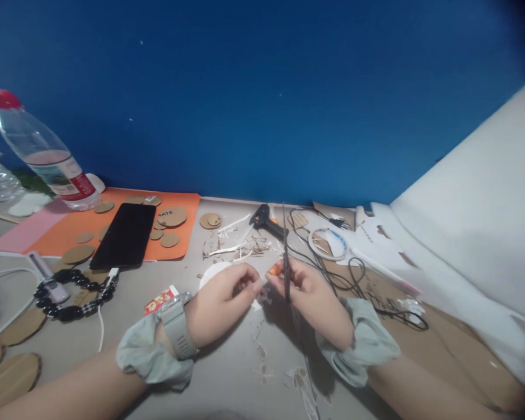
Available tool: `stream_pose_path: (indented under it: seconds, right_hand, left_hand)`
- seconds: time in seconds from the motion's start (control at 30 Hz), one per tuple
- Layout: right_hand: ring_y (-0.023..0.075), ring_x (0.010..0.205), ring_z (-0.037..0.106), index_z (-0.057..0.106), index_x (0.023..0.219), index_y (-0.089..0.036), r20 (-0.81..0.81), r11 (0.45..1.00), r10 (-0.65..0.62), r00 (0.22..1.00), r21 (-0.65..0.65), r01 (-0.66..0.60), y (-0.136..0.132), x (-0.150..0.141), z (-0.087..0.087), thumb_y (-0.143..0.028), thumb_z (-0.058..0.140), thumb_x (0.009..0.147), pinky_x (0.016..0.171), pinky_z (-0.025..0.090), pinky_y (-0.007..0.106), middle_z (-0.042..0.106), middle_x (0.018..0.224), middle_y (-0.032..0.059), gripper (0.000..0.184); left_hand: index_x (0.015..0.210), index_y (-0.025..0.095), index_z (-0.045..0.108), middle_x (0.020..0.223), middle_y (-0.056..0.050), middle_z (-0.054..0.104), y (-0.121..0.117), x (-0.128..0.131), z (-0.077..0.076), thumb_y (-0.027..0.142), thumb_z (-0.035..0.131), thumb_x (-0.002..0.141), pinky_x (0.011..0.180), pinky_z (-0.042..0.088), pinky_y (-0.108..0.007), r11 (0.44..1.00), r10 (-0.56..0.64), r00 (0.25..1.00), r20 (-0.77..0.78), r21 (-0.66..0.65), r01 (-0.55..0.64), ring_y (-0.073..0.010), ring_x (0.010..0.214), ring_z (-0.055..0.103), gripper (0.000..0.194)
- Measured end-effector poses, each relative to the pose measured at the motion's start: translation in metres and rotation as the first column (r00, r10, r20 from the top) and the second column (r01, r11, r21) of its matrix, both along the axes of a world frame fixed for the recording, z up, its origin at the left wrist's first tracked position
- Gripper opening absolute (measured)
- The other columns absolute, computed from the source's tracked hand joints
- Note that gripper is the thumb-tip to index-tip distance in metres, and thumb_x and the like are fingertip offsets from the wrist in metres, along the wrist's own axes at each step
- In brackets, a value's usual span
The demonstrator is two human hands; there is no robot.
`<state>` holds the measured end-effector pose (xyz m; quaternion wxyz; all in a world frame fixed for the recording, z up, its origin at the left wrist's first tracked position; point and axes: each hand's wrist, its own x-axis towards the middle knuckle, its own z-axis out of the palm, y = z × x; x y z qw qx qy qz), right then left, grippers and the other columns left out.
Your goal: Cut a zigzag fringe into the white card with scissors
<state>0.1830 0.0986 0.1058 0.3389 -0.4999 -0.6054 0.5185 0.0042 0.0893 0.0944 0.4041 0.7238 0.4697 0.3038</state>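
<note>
My left hand (225, 297) is closed in a pinch, thumb against the curled fingers. Its fingertips nearly meet those of my other hand over the table, beside a small pale bit too small to name. My right hand (306, 289) is closed around a long, thin, dark tool (287, 262) that points upward; its kind is unclear. An orange piece (275, 269) shows at the right fingertips. Partly behind my left hand lies a white round piece (212, 272). Small cut-out paper shapes (262, 373) lie on the table below the hands.
A black glue gun (265, 220) lies behind the hands among paper scraps. Black cables (354, 280) and a roll of tape (328, 242) are at right. At left are a phone (125, 236), cardboard discs (172, 216), a bead bracelet (70, 312) and a bottle (56, 163).
</note>
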Motion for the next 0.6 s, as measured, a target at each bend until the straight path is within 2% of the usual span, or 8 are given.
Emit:
stream_pose_path:
  seconds: [0.2, 0.6]
  right_hand:
    - [0.0131, 0.063, 0.05, 0.054, 0.077, -0.02, 0.014, 1.0, 0.002, 1.0, 0.006, -0.002, 0.0004, -0.0007, -0.0002, -0.024, 0.059, 0.081, 0.058, 0.039, 0.024, 0.052, 0.067, -0.0049, 0.007]
    - [0.0139, 0.064, 0.052, 0.054, 0.077, -0.019, 0.025, 1.0, -0.001, 1.0, 0.007, 0.001, -0.0009, -0.0003, 0.0, -0.028, 0.059, 0.082, 0.06, 0.041, 0.025, 0.054, 0.068, -0.004, 0.011]
  left_hand:
    - [0.078, 0.021, 0.053, 0.075, 0.002, 0.057, -0.001, -0.0004, -0.0024, 0.024, 0.044, 0.089, 0.069, 0.041, -0.027, 0.999, 0.006, 0.998, -0.056, 0.035, -0.004, -0.0145, 0.073, 0.052, 0.015]
    - [0.078, 0.02, 0.053, 0.076, 0.002, 0.058, -0.0028, -0.0002, -0.0007, 0.025, 0.042, 0.09, 0.071, 0.041, -0.028, 1.0, -0.018, 0.999, -0.051, 0.005, 0.018, -0.0149, 0.073, 0.053, 0.017]
